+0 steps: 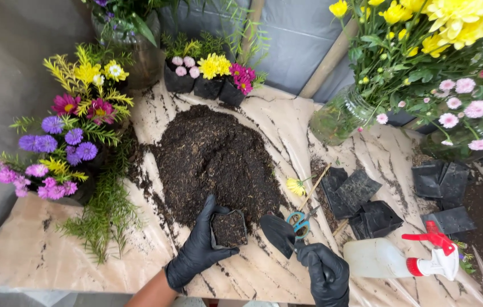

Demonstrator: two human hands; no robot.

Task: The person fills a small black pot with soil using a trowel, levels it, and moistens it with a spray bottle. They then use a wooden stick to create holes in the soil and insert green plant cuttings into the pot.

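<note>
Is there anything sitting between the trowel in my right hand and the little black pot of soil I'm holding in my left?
Nothing visible does. The trowel in the right hand lies just right of the small black pot held by the left hand, with only bare table cover between them. The blue-handled scissors lie on the trowel's far side.

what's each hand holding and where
Left hand grips a soil-filled black pot by its side; right hand holds a trowel by its handle.
</note>
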